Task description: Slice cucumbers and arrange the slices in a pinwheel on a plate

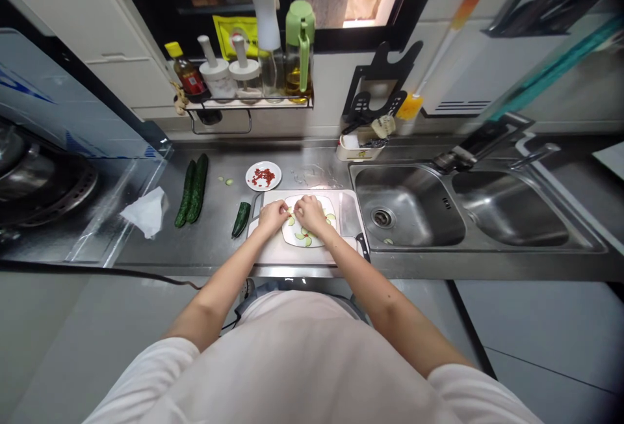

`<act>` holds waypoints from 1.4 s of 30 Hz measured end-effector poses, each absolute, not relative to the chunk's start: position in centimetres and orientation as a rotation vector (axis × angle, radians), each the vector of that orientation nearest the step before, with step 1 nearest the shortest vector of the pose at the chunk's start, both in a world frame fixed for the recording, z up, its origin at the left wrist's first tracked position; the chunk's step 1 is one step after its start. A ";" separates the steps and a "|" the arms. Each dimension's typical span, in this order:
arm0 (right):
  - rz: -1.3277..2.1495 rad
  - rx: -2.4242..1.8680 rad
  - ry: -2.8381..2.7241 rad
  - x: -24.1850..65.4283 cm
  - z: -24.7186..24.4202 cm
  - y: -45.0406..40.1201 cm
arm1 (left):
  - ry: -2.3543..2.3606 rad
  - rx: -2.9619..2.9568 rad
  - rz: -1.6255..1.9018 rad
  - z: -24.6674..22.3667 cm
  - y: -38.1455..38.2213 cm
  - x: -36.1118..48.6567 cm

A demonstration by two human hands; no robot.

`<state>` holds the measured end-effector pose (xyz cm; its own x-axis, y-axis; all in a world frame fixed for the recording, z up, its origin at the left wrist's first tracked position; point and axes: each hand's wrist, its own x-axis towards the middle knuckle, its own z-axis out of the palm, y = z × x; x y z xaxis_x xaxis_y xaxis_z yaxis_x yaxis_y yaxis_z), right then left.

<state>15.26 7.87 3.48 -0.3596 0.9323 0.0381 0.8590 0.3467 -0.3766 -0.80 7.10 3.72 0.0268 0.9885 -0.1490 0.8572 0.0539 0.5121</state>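
My left hand (273,217) and my right hand (311,213) meet over the left half of a white plate (318,242). Both are closed in a pinch, with fingertips nearly touching at a small pale green cucumber slice (291,220). Their fingers partly cover it, so its exact hold is hard to see. On the plate, more cucumber slices (303,238) lie fanned in a group with a red bit at the middle, and others sit near the right rim. Beneath the plate is a light cutting board (268,253). A knife (362,246) rests along the board's right side.
Left of the board lie a cut cucumber piece (241,219), two whole cucumbers (197,188) and a crumpled white tissue (147,211). A small dish (251,183) of red pieces stands behind. The double sink (412,209) is at right; a bottle rack (253,105) hangs above.
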 end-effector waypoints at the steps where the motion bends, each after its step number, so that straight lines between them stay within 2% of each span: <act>1: 0.434 -1.625 -2.325 15.9 3.8 7.8 | 1.874 1.830 0.389 3.8 7.0 -0.9; 8: 0.476 -1.625 -2.340 19.7 4.7 5.3 | 1.743 1.896 0.388 4.8 4.6 0.1; 22: 0.550 -1.655 -2.505 19.3 3.5 2.6 | 1.658 2.000 0.178 4.2 2.8 3.1; 30: 0.430 -1.755 -2.341 19.9 4.0 5.2 | 1.675 1.925 0.304 4.8 2.5 3.2; 42: 0.369 -1.778 -2.416 18.9 3.3 7.3 | 1.825 1.744 0.523 4.6 1.2 -0.4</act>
<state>18.89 7.35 3.31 -0.3033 0.9517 -0.0483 0.9226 0.2806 -0.2646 -0.38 1.20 4.59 -0.0005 0.9921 -0.1253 0.7752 0.0796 0.6267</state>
